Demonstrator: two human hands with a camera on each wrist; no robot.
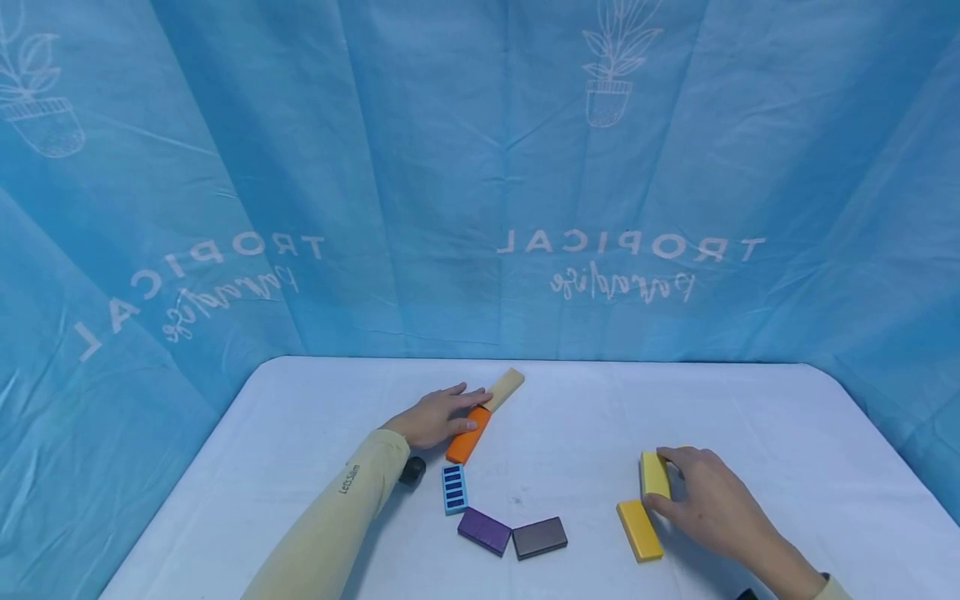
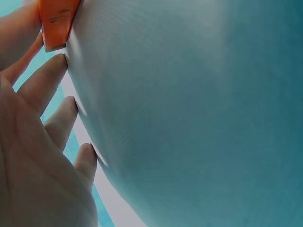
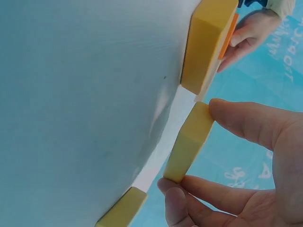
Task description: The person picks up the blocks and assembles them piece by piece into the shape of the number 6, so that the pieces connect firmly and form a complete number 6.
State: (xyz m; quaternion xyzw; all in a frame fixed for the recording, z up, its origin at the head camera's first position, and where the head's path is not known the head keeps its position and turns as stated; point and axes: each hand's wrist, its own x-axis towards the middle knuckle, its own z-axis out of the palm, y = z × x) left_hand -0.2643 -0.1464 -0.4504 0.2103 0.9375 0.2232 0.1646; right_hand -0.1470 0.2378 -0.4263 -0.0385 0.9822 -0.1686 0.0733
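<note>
My left hand [image 1: 433, 419] pinches an orange block [image 1: 465, 446] between thumb and forefinger, its other fingers spread out above the white table. The orange block's far end meets a beige block [image 1: 507, 385]. Over on the right side, my right hand [image 1: 708, 502] holds a pale yellow block [image 3: 188, 142] by its two ends, thumb against one and fingers against the other. Close beside it lies a deeper yellow block [image 1: 640, 531]. Another pale yellow block [image 3: 124, 208] shows low in the right wrist view; in the head view the right hand hides most of it.
A light blue block with dark bars [image 1: 454, 489], a purple block [image 1: 484, 532] and a dark grey block [image 1: 540, 538] curve on from the orange one across the white tabletop [image 1: 555, 450]. Blue printed curtains [image 1: 480, 167] stand behind the table and at its sides.
</note>
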